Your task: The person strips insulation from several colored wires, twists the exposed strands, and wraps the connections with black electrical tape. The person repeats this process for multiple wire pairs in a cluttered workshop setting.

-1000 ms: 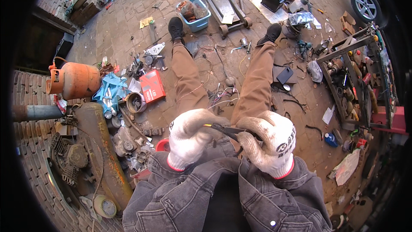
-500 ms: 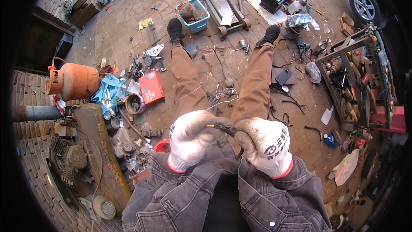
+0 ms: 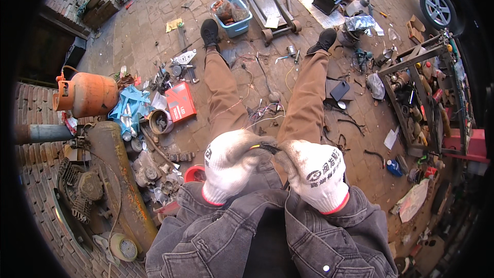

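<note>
My left hand [image 3: 231,160] and my right hand [image 3: 315,171] wear white knit gloves with dirt-darkened fingers. They meet in front of my lap, fingers curled closed. A short length of black cable [image 3: 268,148] with a yellow stretch at its left end spans the gap between them, pinched at both sides. Its two ends are hidden inside the gloves. Beyond my hands, thin loose wires [image 3: 268,110] of several colours lie on the paving between my legs.
At left stand an orange gas cylinder [image 3: 95,94], a red box [image 3: 181,102] and a rusty tank [image 3: 116,170]. Ahead are a blue tub [image 3: 237,29] and a floor jack [image 3: 266,5]. A phone [image 3: 339,90] and a metal rack of parts [image 3: 419,92] sit at right.
My right hand has turned a little and shifted slightly left, its fingertips closer to the left hand. Less of the black cable shows between them. My left hand stays almost where it was.
</note>
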`<state>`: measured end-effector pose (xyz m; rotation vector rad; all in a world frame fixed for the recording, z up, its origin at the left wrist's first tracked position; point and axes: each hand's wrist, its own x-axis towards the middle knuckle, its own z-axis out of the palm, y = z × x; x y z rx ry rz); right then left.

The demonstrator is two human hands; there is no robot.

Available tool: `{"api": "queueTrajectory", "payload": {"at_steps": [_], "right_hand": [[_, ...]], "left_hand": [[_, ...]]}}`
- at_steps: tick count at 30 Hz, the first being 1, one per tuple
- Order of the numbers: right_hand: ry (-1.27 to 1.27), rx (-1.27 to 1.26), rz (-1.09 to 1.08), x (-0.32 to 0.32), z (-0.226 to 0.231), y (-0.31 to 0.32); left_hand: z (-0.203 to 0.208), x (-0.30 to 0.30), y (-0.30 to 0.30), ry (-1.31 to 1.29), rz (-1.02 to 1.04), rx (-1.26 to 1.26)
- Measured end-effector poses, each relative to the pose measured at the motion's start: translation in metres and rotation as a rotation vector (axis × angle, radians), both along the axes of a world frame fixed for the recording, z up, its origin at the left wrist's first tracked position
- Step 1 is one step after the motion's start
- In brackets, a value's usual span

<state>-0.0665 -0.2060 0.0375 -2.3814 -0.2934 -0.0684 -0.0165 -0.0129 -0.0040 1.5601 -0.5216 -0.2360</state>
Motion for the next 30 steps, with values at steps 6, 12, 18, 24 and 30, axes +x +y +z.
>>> {"api": "queueTrajectory", "payload": {"at_steps": [6, 12, 18, 24, 30], "right_hand": [[-0.043, -0.206, 0.068, -0.004, 0.003, -0.008], [-0.080, -0.131, 0.055, -0.005, -0.011, -0.011], [0.055, 0.363, -0.009, -0.012, -0.027, -0.008], [0.073, 0.422, -0.084, -0.016, -0.035, 0.001], [0.006, 0.315, -0.078, -0.012, -0.033, -0.003]], "left_hand": [[-0.001, -0.004, -0.004, -0.018, 0.050, -0.015], [0.001, -0.005, -0.005, 0.110, 0.008, -0.070], [0.004, -0.003, -0.001, 0.308, -0.096, -0.163], [0.003, -0.002, -0.004, 0.360, -0.072, -0.169], [0.006, 0.002, -0.007, 0.281, -0.103, -0.098]]}}
